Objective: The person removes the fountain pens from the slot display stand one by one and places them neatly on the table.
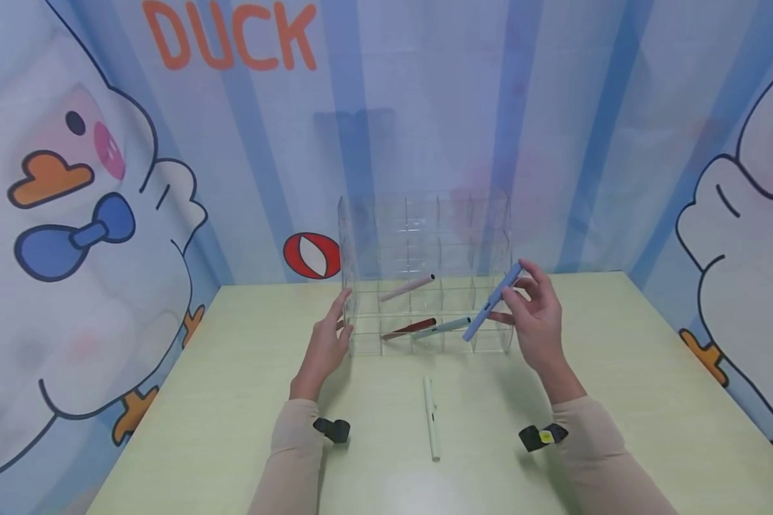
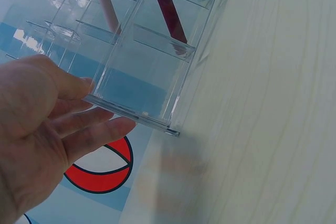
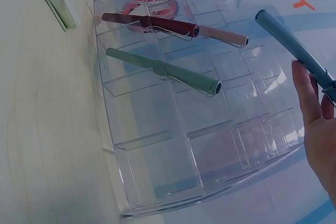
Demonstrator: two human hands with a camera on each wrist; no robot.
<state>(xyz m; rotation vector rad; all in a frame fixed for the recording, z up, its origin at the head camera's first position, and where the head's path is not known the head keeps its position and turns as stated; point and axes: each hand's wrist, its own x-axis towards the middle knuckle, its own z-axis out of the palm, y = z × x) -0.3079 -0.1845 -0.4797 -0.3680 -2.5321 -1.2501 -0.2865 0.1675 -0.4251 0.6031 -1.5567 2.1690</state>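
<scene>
In the head view a clear acrylic organizer (image 1: 344, 243) with rows of compartments stands upright on the table. My left hand (image 1: 322, 350) grips its left side, thumb and fingers at the edge of the side wall (image 2: 139, 116). A blue pen (image 1: 492, 302) slants between the thumb and fingers of my right hand (image 1: 540, 329), in front of the organizer's right part. Leaning out of lower compartments are a dark red pen (image 1: 410, 329) and a grey-green pen (image 1: 443, 328). One row higher, a pale pink pen (image 1: 406, 287) sticks out.
A light green pen (image 1: 431, 422) lies on the table (image 1: 187, 400) in front of the organizer, between my forearms. Behind everything hangs a striped cloth (image 1: 419, 86) with duck drawings, close to the organizer's back. A dark wrist camera (image 1: 333, 430) sits on my left sleeve.
</scene>
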